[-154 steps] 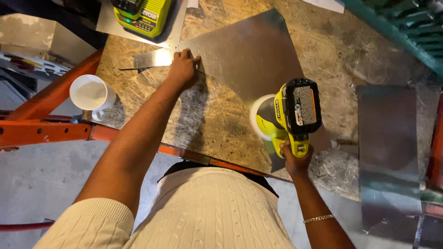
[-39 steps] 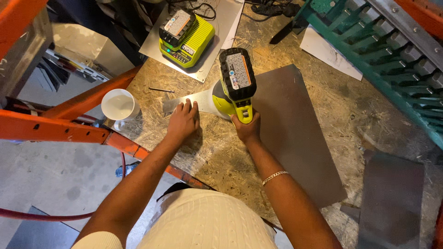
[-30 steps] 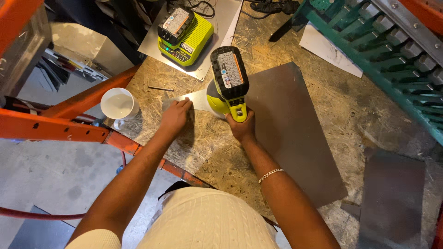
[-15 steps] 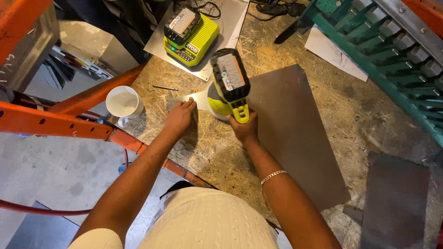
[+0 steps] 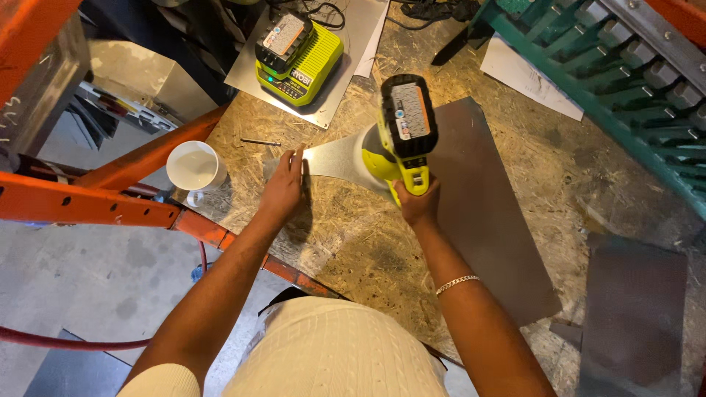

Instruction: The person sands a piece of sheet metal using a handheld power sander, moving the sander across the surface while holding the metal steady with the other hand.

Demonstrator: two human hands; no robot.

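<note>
White cup [image 5: 193,165], battery charger [image 5: 298,57], green rack [image 5: 625,88]

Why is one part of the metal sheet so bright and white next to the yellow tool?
In the head view, light bounces off the metal sheet as glare between the left hand and the yellow tool; the rest of the sheet looks dull grey, and the arms throw soft shadows on the wooden board.

right hand [image 5: 418,206] gripping yellow-green cordless power tool [image 5: 401,132] over sheet metal [image 5: 478,213], left hand [image 5: 283,184] flat on sheet's corner, OSB workbench [image 5: 353,242], white cup [image 5: 193,165], battery charger [image 5: 298,55]
</note>
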